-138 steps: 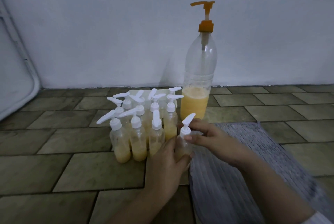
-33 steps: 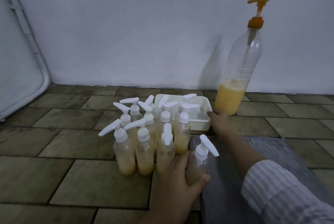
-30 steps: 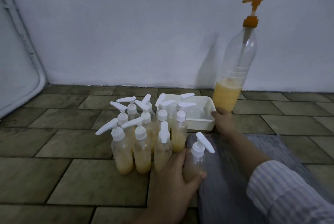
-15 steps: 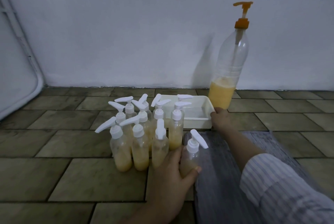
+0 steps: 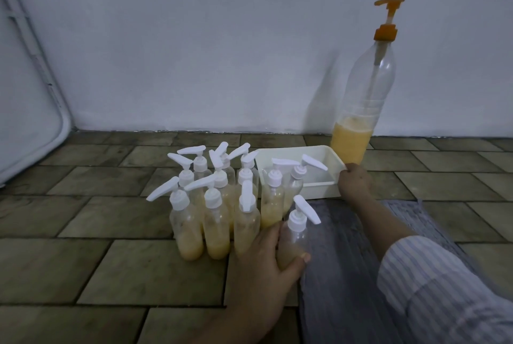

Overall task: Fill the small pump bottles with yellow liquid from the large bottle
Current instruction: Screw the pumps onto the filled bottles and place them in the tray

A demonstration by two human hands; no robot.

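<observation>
Several small pump bottles (image 5: pixel 216 221) with white pump heads stand clustered on the tiled floor, partly filled with yellow liquid. My left hand (image 5: pixel 263 263) grips one more small pump bottle (image 5: pixel 295 235) at the cluster's right front, on the edge of a grey cloth. My right hand (image 5: pixel 354 179) holds the right front corner of a white tray (image 5: pixel 319 186). Behind the tray stands the large clear bottle (image 5: pixel 361 110) with an orange pump, yellow liquid filling its bottom part.
A grey striped cloth (image 5: pixel 347 274) covers the floor at the lower right, under my right arm. A white wall runs along the back. A pale rounded panel (image 5: pixel 30 121) leans at the far left.
My right hand left the small bottle's pump and took hold of the white tray's corner, then drew it right and out from behind the cluster. My left hand keeps its grip on the small bottle.
</observation>
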